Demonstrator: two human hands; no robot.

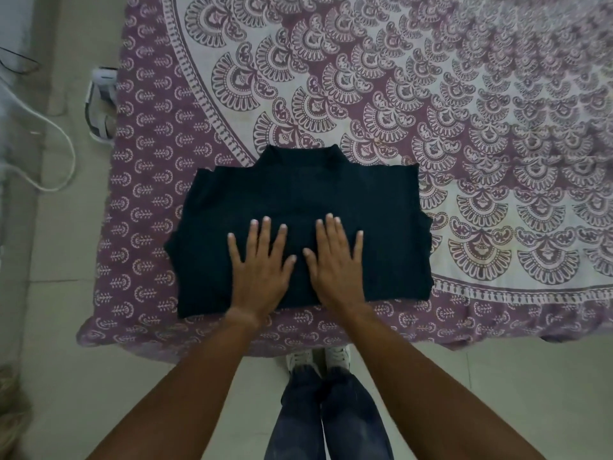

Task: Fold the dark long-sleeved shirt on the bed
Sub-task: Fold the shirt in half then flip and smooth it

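Denim legs (pixel 326 416) and white shoes (pixel 318 358) sit nearest, toes at the bed edge, so the person stands square to the work. Both forearms reach forward over the near edge.

Left hand (pixel 260 263) and right hand (pixel 335 260): flat, palms down, fingers spread wide, gripping nothing. They lie side by side on the near half of the dark shirt (pixel 298 200), thumbs close but not touching. My read: pressing the folded stack to flatten it and keep the layers from springing open. Centred placement puts weight where the layers are thickest.

Shirt sits on the purple patterned bedspread (pixel 142 234), close to the near edge, left of the bed's middle. It is already a compact, roughly rectangular packet. High collar points away from the person. No sleeves trail out, so they look tucked in; the fabric is very dark and inner fold lines are hard to make out, so I can't tell how many layers there are. Right edge shows a slight stepped overhang, left edge bulges a bit. Fold looks near done, maybe one more fold or just smoothing left.

Beyond it the bedspread runs on, bare. Off the far left edge, a white cable (pixel 63 151) on the floor
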